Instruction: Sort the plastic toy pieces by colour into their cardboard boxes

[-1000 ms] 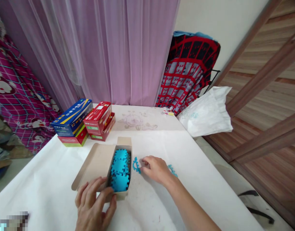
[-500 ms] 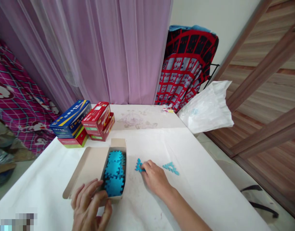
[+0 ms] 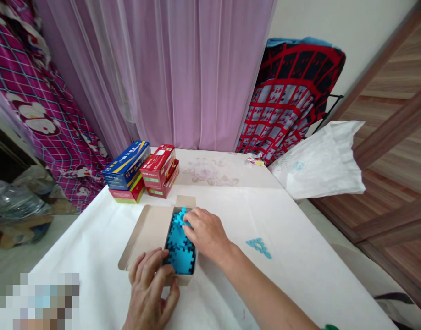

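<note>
An open cardboard box (image 3: 186, 279) holds several blue interlocking pieces (image 3: 180, 259) with notched edges. Over the far end of the box, my right hand (image 3: 207, 231) pinches a small blue toothed piece (image 3: 183, 213); its fingers partly cover it. My left hand (image 3: 152, 284) grips the near left corner of the box, fingertips on the side edge and thumb by the front wall. To the right, a lighter blue triangular piece (image 3: 258, 247) lies flat on the white tablecloth, apart from both hands.
Blue (image 3: 126, 167) and red (image 3: 158, 165) boxes stand stacked at the back left. A white bag (image 3: 320, 160) hangs at the right table edge, and a small wrapper (image 3: 255, 160) lies at the far edge. The box's lid flap (image 3: 146, 238) spreads to the left.
My right hand has lifted the small blue piece off the tablecloth and carried it left over the box. My left hand stays at the box corner. The view has shifted left.
</note>
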Tool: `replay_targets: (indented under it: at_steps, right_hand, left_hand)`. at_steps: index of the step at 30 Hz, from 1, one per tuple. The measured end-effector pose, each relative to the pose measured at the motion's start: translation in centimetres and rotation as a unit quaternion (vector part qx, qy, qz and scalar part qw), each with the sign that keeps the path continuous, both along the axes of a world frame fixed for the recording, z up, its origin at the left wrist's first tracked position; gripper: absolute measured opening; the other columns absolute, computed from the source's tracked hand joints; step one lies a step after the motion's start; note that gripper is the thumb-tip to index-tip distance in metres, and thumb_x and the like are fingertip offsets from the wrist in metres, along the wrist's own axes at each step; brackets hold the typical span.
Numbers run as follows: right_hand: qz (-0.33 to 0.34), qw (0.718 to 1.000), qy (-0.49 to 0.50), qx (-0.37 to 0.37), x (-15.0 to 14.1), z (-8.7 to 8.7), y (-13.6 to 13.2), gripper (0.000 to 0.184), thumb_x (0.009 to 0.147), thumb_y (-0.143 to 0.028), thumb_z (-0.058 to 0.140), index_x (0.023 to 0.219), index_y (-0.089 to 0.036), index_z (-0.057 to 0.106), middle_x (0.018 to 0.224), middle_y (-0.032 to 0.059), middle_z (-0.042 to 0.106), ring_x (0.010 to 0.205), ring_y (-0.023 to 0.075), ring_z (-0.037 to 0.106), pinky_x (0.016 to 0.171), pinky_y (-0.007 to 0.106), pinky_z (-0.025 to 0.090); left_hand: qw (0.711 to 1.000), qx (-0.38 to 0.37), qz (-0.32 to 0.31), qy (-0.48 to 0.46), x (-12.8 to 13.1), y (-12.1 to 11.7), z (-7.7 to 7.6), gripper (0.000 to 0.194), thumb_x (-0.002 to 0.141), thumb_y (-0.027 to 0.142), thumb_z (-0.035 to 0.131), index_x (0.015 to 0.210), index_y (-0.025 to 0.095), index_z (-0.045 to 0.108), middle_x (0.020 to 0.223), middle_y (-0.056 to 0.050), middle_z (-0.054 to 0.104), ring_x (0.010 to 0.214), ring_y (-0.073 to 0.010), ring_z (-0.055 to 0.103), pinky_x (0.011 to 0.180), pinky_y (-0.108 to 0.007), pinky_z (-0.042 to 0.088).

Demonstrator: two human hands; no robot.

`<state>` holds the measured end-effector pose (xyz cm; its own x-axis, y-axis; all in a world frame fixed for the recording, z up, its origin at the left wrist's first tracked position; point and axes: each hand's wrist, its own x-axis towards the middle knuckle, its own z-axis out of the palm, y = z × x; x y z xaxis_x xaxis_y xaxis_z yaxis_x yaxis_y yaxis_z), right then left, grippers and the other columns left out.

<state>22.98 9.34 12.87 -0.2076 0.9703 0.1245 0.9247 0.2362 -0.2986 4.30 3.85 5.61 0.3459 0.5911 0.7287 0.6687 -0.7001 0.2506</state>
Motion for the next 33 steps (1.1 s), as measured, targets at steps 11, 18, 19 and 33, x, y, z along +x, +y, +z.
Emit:
replay_targets:
  at_steps: [11, 18, 19, 33]
  right_hand:
    - [-0.205, 0.974, 0.086, 0.048, 11.7, -3.6, -3.2, 0.021, 0.091, -0.028, 0.048, 0.09, -0.024, 0.069, 0.093, 0.0012, 0.07, 0.076, 0.0141, 0.064, 0.07, 0.025, 0.044]
    - [-0.379, 0.922, 0.025, -0.073, 18.7, -7.7, -10.0, 0.032, 0.082, -0.042, 0.062, 0.107, -0.023, 0.067, 0.103, 0.0041, 0.07, 0.08, 0.0174, 0.066, 0.071, 0.027, 0.044]
    - [-0.378, 0.922, 0.024, -0.078, 18.4, -8.1, -10.6, 0.035, 0.081, -0.044, 0.064, 0.109, -0.023, 0.067, 0.106, 0.0046, 0.069, 0.082, 0.0179, 0.066, 0.071, 0.027, 0.045]
    - [-0.22, 0.961, 0.164, 0.037, 13.9, -5.7, -9.3, 0.02, 0.085, -0.036, 0.059, 0.097, -0.024, 0.07, 0.091, 0.0022, 0.068, 0.075, 0.0158, 0.064, 0.07, 0.028, 0.049]
  left_hand:
    - [1.0, 0.007, -0.007, 0.017, -0.4, 0.4, -0.4, 0.011, 0.082, 0.016, 0.057, 0.09, 0.023, 0.059, 0.114, -0.01, 0.061, 0.111, -0.025, 0.056, 0.105, -0.046, 0.033]
    - [0.997, 0.055, -0.025, 0.043, -0.8, 1.3, -1.1, 0.01, 0.081, 0.02, 0.057, 0.09, 0.024, 0.058, 0.113, -0.012, 0.059, 0.106, -0.0265, 0.056, 0.104, -0.048, 0.033]
    - [0.997, 0.057, -0.025, 0.042, -0.7, 1.4, -1.1, 0.009, 0.081, 0.02, 0.057, 0.089, 0.024, 0.057, 0.113, -0.012, 0.059, 0.106, -0.0266, 0.056, 0.103, -0.048, 0.034]
    - [0.998, 0.024, -0.032, 0.056, -2.9, 1.4, -0.3, 0.011, 0.08, 0.02, 0.057, 0.09, 0.024, 0.056, 0.117, -0.013, 0.056, 0.112, -0.0282, 0.052, 0.099, -0.048, 0.035]
